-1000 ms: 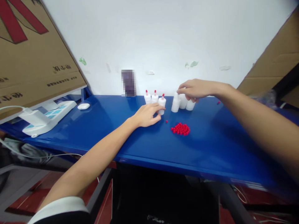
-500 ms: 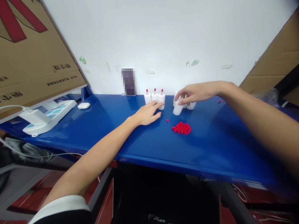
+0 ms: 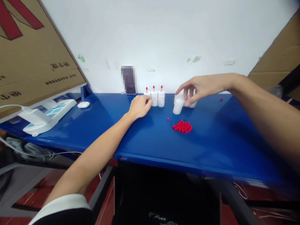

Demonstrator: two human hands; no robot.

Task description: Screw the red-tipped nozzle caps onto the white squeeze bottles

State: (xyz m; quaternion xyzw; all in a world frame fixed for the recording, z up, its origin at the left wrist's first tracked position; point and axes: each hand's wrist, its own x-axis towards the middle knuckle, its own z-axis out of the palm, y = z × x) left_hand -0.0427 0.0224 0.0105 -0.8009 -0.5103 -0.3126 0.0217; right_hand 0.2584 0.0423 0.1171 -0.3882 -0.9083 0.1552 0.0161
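Note:
Three white squeeze bottles with red tips [image 3: 161, 97] stand in a row near the wall. My left hand [image 3: 140, 107] is beside the leftmost one with its fingers curled in, covering that bottle's lower part; what the fingers hold, if anything, is hidden. My right hand [image 3: 193, 92] hovers over a second group of white bottles, fingers spread and thumb apart. Just below its fingertips a white bottle [image 3: 178, 107] stands at the front of that group, with no red tip showing. More white bottles [image 3: 193, 102] are partly covered by the hand.
Small red caps [image 3: 182, 127] lie in a pile before the bottles, with a single cap [image 3: 168, 119] apart. Another red piece [image 3: 221, 99] lies far right. A phone [image 3: 130, 81] leans on the wall. A power strip [image 3: 53, 115] and white case [image 3: 83, 104] are at left.
My left hand has drawn back leftward from the tipped bottles and curled its fingers. My right hand has risen slightly, its thumb moving off the front white bottle.

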